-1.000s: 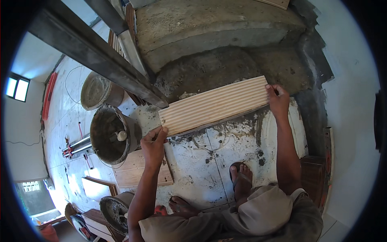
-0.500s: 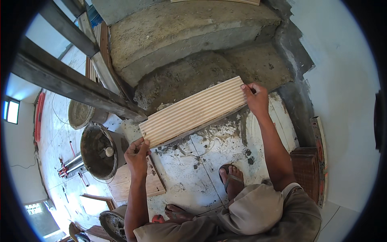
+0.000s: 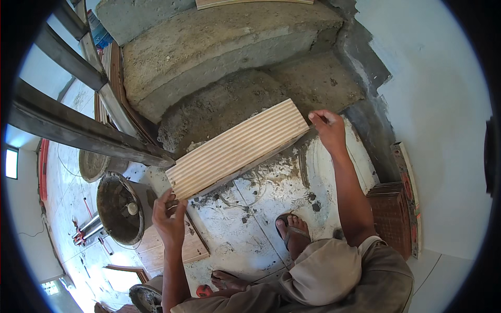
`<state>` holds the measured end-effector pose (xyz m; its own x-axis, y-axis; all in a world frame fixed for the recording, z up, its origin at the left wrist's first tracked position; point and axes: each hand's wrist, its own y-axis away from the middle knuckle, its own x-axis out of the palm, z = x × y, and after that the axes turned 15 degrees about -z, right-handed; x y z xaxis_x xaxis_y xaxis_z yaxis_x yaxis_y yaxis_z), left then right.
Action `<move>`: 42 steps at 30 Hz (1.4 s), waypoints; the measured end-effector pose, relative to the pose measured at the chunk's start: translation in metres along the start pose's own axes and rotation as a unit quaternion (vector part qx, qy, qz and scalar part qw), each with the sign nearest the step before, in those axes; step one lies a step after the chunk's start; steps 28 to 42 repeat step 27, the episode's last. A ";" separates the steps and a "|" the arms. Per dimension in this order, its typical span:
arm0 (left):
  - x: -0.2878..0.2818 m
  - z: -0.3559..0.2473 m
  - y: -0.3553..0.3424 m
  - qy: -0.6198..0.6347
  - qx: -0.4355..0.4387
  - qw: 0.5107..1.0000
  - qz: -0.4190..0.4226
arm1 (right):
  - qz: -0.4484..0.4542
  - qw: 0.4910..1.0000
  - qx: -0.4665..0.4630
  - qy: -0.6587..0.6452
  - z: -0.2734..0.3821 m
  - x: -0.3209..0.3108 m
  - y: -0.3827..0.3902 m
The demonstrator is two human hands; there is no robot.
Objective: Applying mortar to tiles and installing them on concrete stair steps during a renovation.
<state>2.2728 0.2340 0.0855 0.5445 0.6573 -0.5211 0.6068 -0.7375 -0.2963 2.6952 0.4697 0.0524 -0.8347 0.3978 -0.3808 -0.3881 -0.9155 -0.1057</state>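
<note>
A long beige step tile with brown-toned grooves lies slantwise along the lowest concrete step, its front edge toward me. My left hand is at the tile's near left corner, thumb and fingers parted, the fingertips right by the edge; whether they still touch it is hard to see. Just off the tile's right end is my right hand, its thumb and fingers loosely bent and parted, with nothing visible in them.
Left of the tile, a dark metal railing post comes down near its corner. A mortar-smeared bucket stands beside my left hand. Tiles and a level-like bar lean at the right wall. Mortar splashes mark the white floor.
My right hand has come off the tile's right end. The left thumb has slid off the tile's top to its corner. The whole view has shifted a little; the tile stays on the step.
</note>
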 end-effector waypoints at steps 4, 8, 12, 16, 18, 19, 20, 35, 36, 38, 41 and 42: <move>0.000 0.002 0.005 -0.050 0.173 0.984 0.008 | 0.020 0.995 -0.093 -0.011 -0.008 -0.017 0.023; -0.003 0.008 0.007 -0.081 0.164 0.983 -0.007 | 0.044 0.971 -0.232 0.047 -0.008 -0.023 0.034; 0.001 0.014 0.012 -0.088 0.162 0.982 -0.050 | 0.009 0.959 -0.276 0.066 -0.004 -0.014 0.042; 0.007 0.015 0.018 -0.106 0.175 0.976 -0.077 | -0.015 0.970 -0.223 0.092 -0.006 -0.010 0.048; 0.006 0.019 0.019 -0.118 0.195 0.970 -0.084 | -0.016 0.974 -0.199 0.104 -0.009 -0.011 0.044; 0.007 0.021 0.020 -0.113 0.198 0.970 -0.085 | -0.017 0.976 -0.187 0.110 -0.013 -0.012 0.042; 0.008 0.023 0.020 -0.109 0.198 0.970 -0.086 | -0.025 0.973 -0.200 0.109 -0.019 -0.013 0.040; -0.027 0.055 0.034 -0.136 0.203 0.968 -0.050 | 0.058 0.971 -0.226 0.044 -0.064 0.025 0.001; -0.027 0.055 0.034 -0.136 0.203 0.968 -0.050 | 0.058 0.971 -0.226 0.044 -0.064 0.025 0.001; -0.027 0.055 0.034 -0.136 0.203 0.968 -0.050 | 0.058 0.971 -0.226 0.044 -0.064 0.025 0.001; -0.027 0.055 0.034 -0.136 0.203 0.968 -0.050 | 0.058 0.971 -0.226 0.044 -0.064 0.025 0.001; -0.027 0.055 0.034 -0.136 0.203 0.968 -0.050 | 0.058 0.971 -0.226 0.044 -0.064 0.025 0.001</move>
